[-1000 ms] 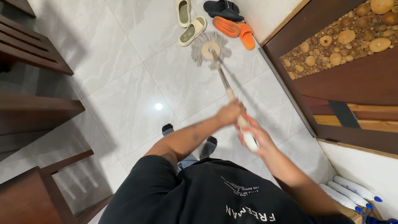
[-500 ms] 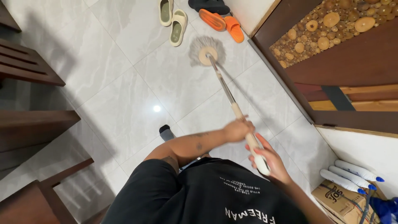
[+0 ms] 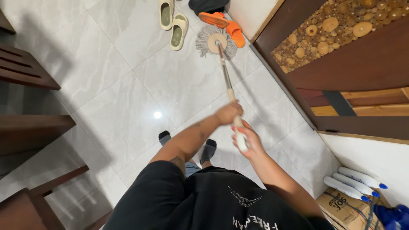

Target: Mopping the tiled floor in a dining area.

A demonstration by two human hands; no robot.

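While the person stands in dark socks on the pale tiled floor (image 3: 128, 98), both hands are wrapped around the mop handle (image 3: 226, 81). The left hand (image 3: 228, 113) closes around the shaft further down, fingers curled over it; the right hand (image 3: 247, 140) grips the white top end of the handle just behind and touching it, nearer the body. From the hands the handle runs away and slightly leftward to the round mop head (image 3: 216, 41), whose grey strings spread flat on the floor well ahead of both hands. The mop head lies just beside a pair of orange slippers (image 3: 223, 24), its strings touching or nearly touching them, and near a pair of beige slippers (image 3: 172, 23) to its left. A dark wooden door (image 3: 353, 64) with a panel of round wood slices stands to the right. Dark wooden furniture (image 3: 30, 123) lines the left edge.
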